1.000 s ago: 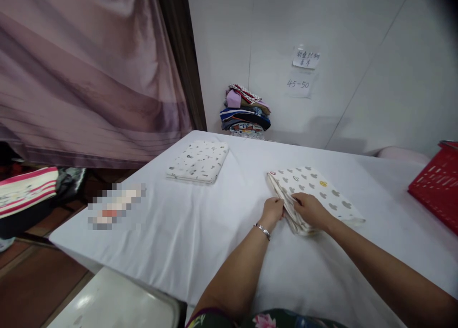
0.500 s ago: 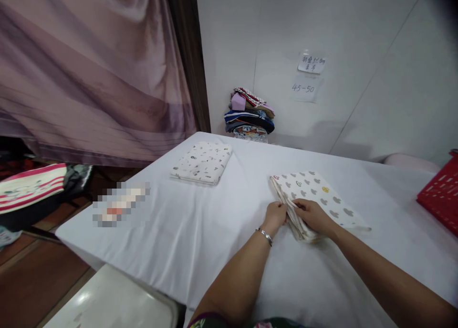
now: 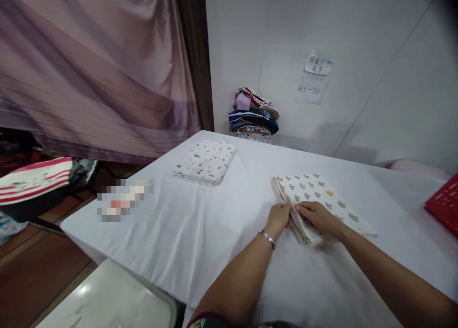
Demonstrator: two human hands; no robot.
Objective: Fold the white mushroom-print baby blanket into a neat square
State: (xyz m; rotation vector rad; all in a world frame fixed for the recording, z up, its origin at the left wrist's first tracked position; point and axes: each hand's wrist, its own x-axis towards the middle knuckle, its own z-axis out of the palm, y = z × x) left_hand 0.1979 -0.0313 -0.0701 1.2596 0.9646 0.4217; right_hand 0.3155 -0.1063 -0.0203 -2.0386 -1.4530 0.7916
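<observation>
A folded white cloth (image 3: 322, 194) with grey mouse-head shapes and a few coloured ones lies on the table's right half. My left hand (image 3: 279, 218) is closed on its layered left edge, a bracelet around the wrist. Close beside it, my right hand (image 3: 318, 217) pinches the same edge from above, its forearm crossing the cloth's near side. The fingertips of both hands are partly hidden in the layers. Farther left, a second folded white cloth (image 3: 207, 161) with small grey prints lies flat, apart from both hands.
A white tablecloth (image 3: 161, 242) covers the table. At the right edge is a red basket (image 3: 445, 206). Stacked fabrics (image 3: 254, 113) stand by the wall beyond the far edge. A pale stool (image 3: 107, 299) sits at the near left; a pixelated patch covers something on the table's left.
The whole view has shifted slightly, so things appear a little farther right. Both hands stay at the cloth's left edge, with hardly any change in their grip.
</observation>
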